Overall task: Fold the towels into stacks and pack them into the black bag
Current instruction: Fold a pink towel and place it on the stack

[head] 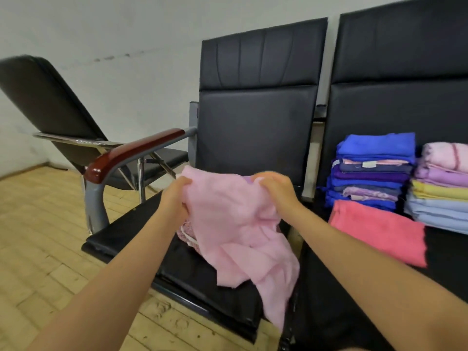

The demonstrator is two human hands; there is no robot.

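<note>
Towel (235,224) was gripped along top edge: left hand (174,198) at 9 o'clock, right hand (277,191) at 3; rest hung toward 5 o'clock over seat (126,231).

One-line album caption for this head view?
Both hands, left and right, hold up a pink towel beside folded stacks.

Two black padded seats are standing side by side on a pale wooden floor (38,249). On the left seat (131,224), a patterned pink cloth (186,235) is lying near the middle, and the lower folds of a pale pink towel (253,262) are resting toward its right edge. On the right seat (443,262), a blue and purple stack (372,173) and a pastel stack (440,188) are sitting at the back edge, with a folded coral towel (377,231) lying just in front
</note>
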